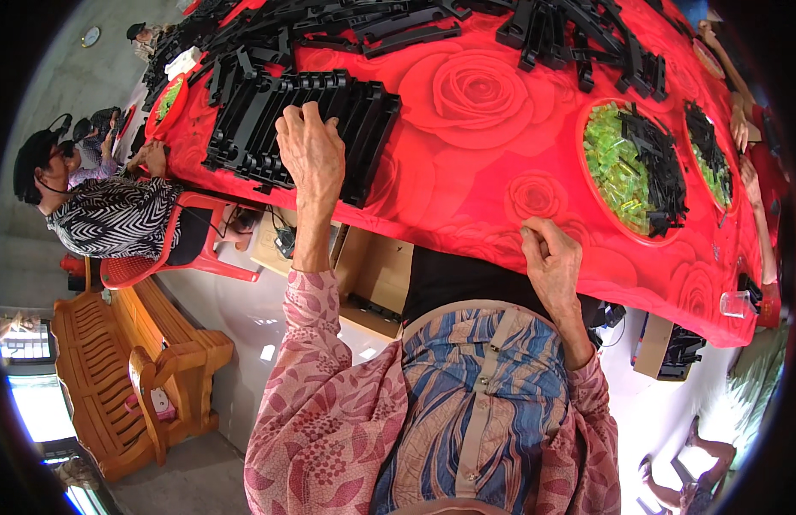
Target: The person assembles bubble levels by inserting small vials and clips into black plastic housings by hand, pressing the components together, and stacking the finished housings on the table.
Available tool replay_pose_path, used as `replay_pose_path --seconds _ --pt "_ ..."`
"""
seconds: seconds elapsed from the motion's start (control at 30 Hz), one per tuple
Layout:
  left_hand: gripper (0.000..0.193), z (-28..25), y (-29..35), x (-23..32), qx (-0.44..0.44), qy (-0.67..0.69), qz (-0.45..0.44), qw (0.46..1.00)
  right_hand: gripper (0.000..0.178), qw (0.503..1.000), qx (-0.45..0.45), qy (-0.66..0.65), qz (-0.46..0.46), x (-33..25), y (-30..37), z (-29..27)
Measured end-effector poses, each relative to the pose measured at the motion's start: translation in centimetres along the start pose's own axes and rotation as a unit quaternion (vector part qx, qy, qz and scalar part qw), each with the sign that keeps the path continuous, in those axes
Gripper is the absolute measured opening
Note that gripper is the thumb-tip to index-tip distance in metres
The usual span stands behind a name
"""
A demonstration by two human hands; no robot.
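My left hand [312, 154] is over a row of long black plastic parts [363, 137] laid side by side on the red tablecloth. Its fingers are bent inward, and whatever they grip, if anything, is hidden. At the table's near edge is my right hand [552, 262], its thumb and fingers drawn together in a pinch. Anything between those fingertips is too small to make out. To its right, a round red tray [589, 176] carries small yellow-green translucent pieces [617, 163] and slim black pieces [659, 176].
Heaps of black parts [398, 26] cover the table's far side. A second tray [722, 190] and a clear cup [735, 303] are at the right. Below the table edge stands a cardboard box [372, 275]. Co-workers sit at both sides, one on a red chair [192, 232].
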State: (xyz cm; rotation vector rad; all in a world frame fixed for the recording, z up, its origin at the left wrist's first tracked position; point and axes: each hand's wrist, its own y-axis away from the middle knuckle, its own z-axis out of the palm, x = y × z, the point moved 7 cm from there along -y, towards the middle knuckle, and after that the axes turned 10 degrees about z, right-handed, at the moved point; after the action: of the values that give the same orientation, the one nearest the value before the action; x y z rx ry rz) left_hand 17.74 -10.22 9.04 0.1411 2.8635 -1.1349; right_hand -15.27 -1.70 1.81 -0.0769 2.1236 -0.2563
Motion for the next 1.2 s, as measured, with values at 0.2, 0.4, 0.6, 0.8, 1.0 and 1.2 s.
replay_pose_path --seconds 0.2,0.4,0.6,0.8,1.0,1.2 --pt "0.025 0.6 0.2 0.0 0.002 -0.017 0.006 1.0 0.01 1.0 0.004 0.003 -0.012 -0.2 0.0 -0.2" --pt "0.028 0.5 0.4 0.0 -0.004 -0.021 -0.005 1.0 0.011 1.0 0.01 0.0 -0.013 -0.3 0.0 -0.2" --pt "0.029 0.1 0.4 0.0 -0.022 -0.055 -0.018 0.998 0.011 1.0 0.016 0.0 -0.019 -0.2 0.1 -0.2" --pt "0.034 -1.8 -1.2 3.1 0.045 0.025 -0.006 0.999 0.01 1.0 0.017 0.004 -0.02 0.1 0.0 -0.2" --pt "0.04 1.8 -6.5 11.1 -0.018 0.18 0.058 0.982 0.007 0.999 -0.015 -0.044 0.013 0.1 -0.2 -0.3" --pt "0.047 9.1 -8.9 19.0 -0.184 0.35 0.078 0.915 0.007 0.996 -0.008 -0.084 0.021 0.5 -0.1 -0.6"
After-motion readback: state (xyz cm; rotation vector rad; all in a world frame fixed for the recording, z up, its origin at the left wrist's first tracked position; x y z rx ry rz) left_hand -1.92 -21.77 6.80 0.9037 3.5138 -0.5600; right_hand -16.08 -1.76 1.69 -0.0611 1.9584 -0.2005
